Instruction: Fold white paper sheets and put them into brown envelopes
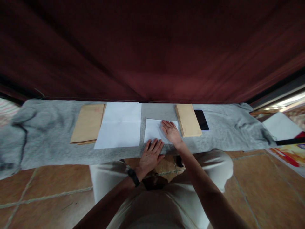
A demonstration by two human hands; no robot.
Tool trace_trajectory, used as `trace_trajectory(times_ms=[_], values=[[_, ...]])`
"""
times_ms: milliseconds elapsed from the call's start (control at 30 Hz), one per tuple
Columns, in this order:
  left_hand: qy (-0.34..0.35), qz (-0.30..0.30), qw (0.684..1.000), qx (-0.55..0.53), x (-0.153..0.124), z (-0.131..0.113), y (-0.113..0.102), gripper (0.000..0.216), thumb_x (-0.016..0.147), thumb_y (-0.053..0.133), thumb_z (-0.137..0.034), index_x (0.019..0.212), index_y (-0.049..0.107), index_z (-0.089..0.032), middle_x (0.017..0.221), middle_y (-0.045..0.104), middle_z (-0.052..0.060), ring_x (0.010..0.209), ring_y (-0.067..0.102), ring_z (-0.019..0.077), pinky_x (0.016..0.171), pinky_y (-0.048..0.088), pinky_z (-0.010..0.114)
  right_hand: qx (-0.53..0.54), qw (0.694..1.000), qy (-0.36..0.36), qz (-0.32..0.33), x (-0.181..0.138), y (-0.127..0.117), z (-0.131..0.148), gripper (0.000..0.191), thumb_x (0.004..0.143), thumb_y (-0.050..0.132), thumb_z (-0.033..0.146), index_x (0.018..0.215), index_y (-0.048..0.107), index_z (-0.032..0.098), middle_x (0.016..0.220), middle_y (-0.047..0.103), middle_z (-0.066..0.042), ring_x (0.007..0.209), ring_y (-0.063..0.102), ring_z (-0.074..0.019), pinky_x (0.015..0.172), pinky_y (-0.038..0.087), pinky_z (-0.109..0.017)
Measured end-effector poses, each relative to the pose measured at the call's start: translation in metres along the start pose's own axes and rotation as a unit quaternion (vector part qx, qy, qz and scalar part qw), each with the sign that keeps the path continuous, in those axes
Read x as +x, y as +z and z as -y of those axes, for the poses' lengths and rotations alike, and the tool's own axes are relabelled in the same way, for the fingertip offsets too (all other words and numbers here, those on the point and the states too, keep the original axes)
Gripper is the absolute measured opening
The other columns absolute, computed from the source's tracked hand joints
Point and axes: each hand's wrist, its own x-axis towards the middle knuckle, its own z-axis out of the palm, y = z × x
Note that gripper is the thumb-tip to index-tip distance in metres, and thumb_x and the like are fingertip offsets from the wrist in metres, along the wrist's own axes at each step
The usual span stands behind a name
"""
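A small folded white sheet of paper (153,129) lies on a grey cloth (52,140) in front of me. My left hand (151,154) rests flat, fingers spread, on the sheet's near edge. My right hand (170,131) lies flat on the sheet's right part, fingers stretched out. Neither hand holds anything. To the left is a larger unfolded white sheet (120,125), creased across its middle. A black band sits on my left wrist.
A brown envelope stack (88,123) lies far left on the cloth, another brown stack (188,120) to the right, with a dark phone (201,120) beside it. A dark red curtain (152,47) hangs behind. Tiled floor below; papers (282,127) at the right.
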Motion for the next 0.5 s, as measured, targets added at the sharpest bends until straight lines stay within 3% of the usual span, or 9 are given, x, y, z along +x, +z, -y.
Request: trace_trajectory(times_ms=[133,367,500], values=[[0.000,-0.006,1.000,0.021,0.000,0.000,0.002,0.056,0.103,0.040,-0.052,0.150,0.048,-0.022,0.158,0.046,0.004,0.150,0.037,0.0266,0.127,0.023,0.053,0.039,0.999,-0.028,-0.014,-0.016,-0.002,0.008,0.047,0.108,0.032,0.034,0.139,0.061,0.015,0.146,0.059,-0.012,0.142,0.049,-0.0243,0.122,0.033,-0.048],[0.013,0.006,0.999,0.029,-0.002,0.003,0.006,0.055,0.102,0.044,-0.051,0.146,0.053,-0.020,0.157,0.049,0.005,0.152,0.033,0.0272,0.128,0.020,0.054,0.098,0.993,-0.071,-0.008,-0.087,-0.004,0.022,0.043,0.108,0.036,0.035,0.137,0.063,0.019,0.141,0.064,-0.008,0.136,0.055,-0.0220,0.121,0.037,-0.047],[0.014,0.000,1.000,0.028,-0.002,0.003,0.007,0.057,0.102,0.042,-0.053,0.147,0.052,-0.019,0.157,0.048,0.006,0.151,0.033,0.0276,0.128,0.020,0.054,0.084,0.994,-0.062,-0.007,-0.088,-0.003,0.022,0.043,0.108,0.035,0.035,0.139,0.061,0.019,0.144,0.062,-0.008,0.138,0.052,-0.0229,0.121,0.036,-0.048]])
